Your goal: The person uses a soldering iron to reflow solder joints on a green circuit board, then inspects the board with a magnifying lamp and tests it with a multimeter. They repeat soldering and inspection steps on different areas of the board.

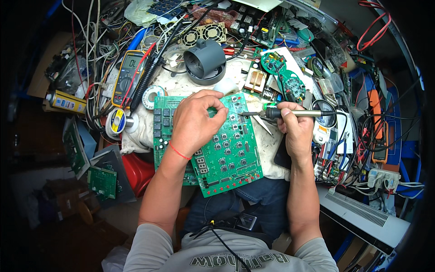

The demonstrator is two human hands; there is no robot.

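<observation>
My right hand (297, 131) grips a soldering iron (273, 113) by its handle, and the iron points left. Its tip comes over a green circuit board (251, 165) with rows of push buttons, close to my left fingers. My left hand (199, 115) is closed in a pinch above the board, on what looks like a thin strand of solder wire, barely visible. Under that hand and wrist lies a second green board (159, 152) with dark relays, partly covered by the first. Both boards lie at the near edge of the light cloth (267, 158), over my lap.
A yellow multimeter (127, 77), solder spools (154, 96) and tangled cables stand at the left. Behind the boards is a grey plastic pipe fitting (205, 61). Round green boards (290, 86), tweezers (264, 125) and heaped parts lie right. The iron's cord (345, 124) trails rightward.
</observation>
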